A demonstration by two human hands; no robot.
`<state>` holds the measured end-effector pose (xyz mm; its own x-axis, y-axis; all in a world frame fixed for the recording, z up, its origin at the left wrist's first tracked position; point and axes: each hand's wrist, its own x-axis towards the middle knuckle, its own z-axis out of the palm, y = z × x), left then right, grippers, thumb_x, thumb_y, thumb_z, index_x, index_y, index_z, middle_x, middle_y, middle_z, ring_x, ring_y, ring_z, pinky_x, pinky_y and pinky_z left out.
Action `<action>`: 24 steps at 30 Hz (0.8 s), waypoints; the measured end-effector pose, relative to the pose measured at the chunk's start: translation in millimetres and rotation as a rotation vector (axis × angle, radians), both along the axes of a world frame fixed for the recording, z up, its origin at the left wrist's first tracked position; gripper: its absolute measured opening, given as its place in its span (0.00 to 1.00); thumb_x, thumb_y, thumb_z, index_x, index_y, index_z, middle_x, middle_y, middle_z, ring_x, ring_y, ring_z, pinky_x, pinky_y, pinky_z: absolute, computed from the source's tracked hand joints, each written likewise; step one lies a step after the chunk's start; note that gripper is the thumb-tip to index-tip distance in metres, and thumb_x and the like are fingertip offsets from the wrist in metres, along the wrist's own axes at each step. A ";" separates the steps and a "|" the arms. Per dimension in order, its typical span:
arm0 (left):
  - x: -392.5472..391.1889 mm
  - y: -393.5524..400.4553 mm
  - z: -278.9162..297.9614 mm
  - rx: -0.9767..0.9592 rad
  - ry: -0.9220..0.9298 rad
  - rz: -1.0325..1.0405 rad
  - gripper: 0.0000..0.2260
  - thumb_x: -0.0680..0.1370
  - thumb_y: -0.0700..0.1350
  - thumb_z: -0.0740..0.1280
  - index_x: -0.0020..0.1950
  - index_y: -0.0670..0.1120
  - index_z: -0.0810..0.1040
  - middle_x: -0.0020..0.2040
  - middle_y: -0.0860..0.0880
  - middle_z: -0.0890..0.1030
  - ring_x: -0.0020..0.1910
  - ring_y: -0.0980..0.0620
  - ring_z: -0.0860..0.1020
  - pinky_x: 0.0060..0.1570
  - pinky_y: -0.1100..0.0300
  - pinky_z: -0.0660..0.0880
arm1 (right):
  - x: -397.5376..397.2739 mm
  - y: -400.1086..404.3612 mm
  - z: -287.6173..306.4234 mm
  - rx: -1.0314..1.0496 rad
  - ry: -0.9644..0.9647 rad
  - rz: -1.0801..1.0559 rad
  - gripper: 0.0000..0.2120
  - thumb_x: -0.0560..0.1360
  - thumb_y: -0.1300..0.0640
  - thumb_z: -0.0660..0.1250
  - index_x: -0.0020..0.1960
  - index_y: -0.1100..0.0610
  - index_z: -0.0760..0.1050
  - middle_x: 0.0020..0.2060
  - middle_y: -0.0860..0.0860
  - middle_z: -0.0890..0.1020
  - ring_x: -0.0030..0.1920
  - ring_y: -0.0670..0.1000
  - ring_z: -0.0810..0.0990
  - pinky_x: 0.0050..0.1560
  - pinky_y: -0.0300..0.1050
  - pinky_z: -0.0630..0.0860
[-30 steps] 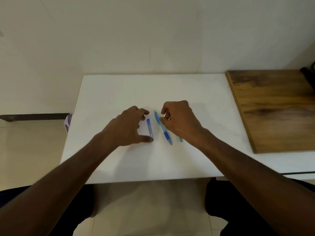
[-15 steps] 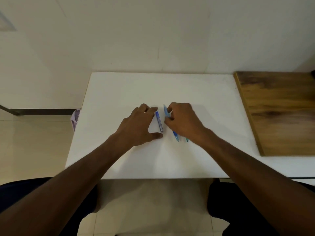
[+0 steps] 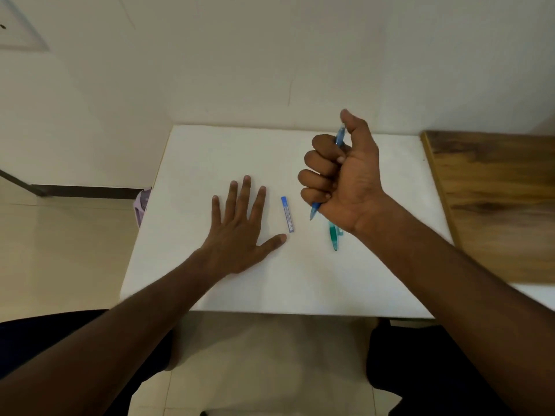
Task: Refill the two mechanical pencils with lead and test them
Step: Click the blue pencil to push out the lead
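So over on the left the left hand (image 3: 237,235) is lying flat on the white counter (image 3: 210,151), fingers straight and spread, gripping nothing; its thumb tip is sitting just beside the near end of the lead case (image 3: 287,214), close but I can't tell if it's actually touching; the case is lying on the counter between the two hands, long axis running away from the person; moving right, the right hand (image 3: 342,175) is lifted off the counter and its grip is clamped in a fist around the blue pencil (image 3: 339,139), cap end poking out by the thumb and tip sticking out below the little finger; the green pencil (image 3: 332,237) is lying on the counter under that wrist, partly hidden; far right there's a wooden board (image 3: 492,205); my guess is we're right at the start, neither pencil looking opened yet; what could go wrong: a full fist is a clumsy hold for pulling the cap, so the blue pencil could slip or the tiny cap could go flying off the counter; the wrist is also hovering right above the green pencil, so lowering it could nudge that one rolling; and those leads snap easily if the case gets tipped carelessly.
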<state>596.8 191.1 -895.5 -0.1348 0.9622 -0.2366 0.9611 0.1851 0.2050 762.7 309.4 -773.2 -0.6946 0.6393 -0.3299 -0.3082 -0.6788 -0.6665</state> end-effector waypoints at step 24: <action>4.8 -2.4 -25.0 0.231 0.077 0.052 0.47 0.77 0.79 0.48 0.87 0.52 0.43 0.87 0.46 0.38 0.86 0.42 0.40 0.82 0.33 0.46 | -16.2 -10.0 -7.8 -0.020 0.012 -0.048 0.28 0.83 0.39 0.50 0.29 0.51 0.52 0.23 0.48 0.53 0.26 0.48 0.49 0.30 0.40 0.49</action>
